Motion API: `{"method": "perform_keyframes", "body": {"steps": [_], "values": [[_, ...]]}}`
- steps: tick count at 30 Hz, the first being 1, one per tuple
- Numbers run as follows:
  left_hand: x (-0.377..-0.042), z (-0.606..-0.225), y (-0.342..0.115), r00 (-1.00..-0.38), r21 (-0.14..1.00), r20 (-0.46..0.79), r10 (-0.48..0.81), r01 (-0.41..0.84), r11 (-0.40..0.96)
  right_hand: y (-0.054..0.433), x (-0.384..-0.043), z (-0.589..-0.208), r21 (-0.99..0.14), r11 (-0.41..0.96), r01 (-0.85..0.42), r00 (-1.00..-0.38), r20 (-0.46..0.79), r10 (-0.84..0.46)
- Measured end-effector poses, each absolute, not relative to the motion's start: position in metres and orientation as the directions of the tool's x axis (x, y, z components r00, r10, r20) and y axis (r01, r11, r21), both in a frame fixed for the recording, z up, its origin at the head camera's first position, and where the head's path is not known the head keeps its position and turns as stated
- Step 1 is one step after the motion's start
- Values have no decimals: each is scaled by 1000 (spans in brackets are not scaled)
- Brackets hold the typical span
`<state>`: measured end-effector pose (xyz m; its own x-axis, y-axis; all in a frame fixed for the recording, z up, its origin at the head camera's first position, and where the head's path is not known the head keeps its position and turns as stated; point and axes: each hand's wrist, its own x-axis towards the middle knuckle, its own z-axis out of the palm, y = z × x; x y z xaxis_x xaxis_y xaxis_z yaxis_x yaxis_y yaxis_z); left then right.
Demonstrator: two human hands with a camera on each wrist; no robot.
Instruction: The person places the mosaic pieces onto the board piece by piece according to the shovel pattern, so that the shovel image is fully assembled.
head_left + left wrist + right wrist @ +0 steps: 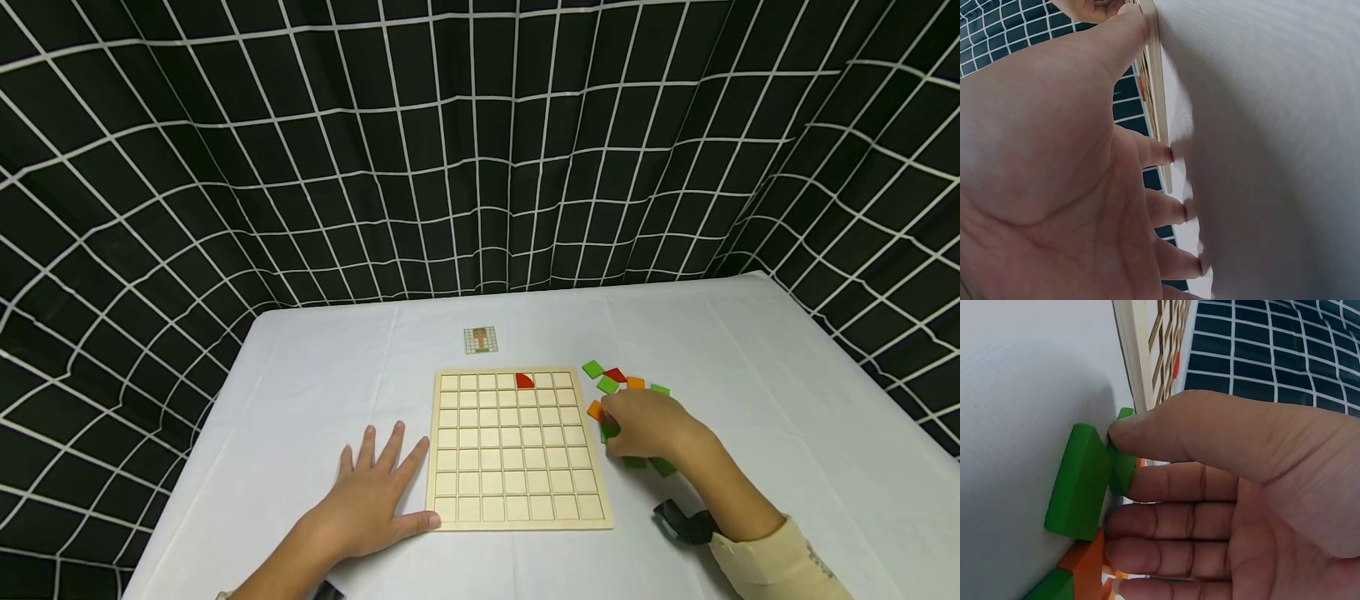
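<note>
My left hand (371, 500) lies flat on the table with its fingers spread, and its thumb touches the lower left edge of the wooden grid board (517, 458). In the left wrist view the palm and several fingers show beside the board's side. A red quarter-circle tile (524, 382) sits in the board's top row. To the right of the board, my right hand (647, 427) reaches down among loose tiles. Its thumb and index finger pinch a green tile (1122, 459) by its edges at the table, while the other fingers extend alongside. Another green tile (1079, 484) lies close by.
Around the right hand lie more tiles, among them a green one (592, 368), a red one (615, 375) and an orange one (636, 382). A small pattern card (480, 340) lies beyond the board on the white-covered table (337, 358). A black gridded curtain (480, 150) surrounds it.
</note>
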<state>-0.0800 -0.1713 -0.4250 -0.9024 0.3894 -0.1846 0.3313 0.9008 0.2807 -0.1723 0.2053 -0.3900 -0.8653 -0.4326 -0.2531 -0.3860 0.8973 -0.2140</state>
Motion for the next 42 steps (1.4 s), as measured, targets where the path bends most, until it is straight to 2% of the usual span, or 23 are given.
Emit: {"method": "perform_keyframes", "body": {"steps": [12,20,30,42], "values": [[-81,-428,-171,-905,265,-179,387,334,904,209,-175,-388,-304,877,-372,-856,-253,-451],[-80,-427,-170,-904,271,-192,382,326,906,212,-179,-386,-422,794,-437,-803,-214,-556],[-81,-426,-172,-904,262,-179,388,337,905,215,-183,-386,-486,698,-527,-750,-121,-651],[-81,-428,-171,-905,271,-176,387,334,903,208,-192,-387,-588,668,-456,-791,-78,-607]]}}
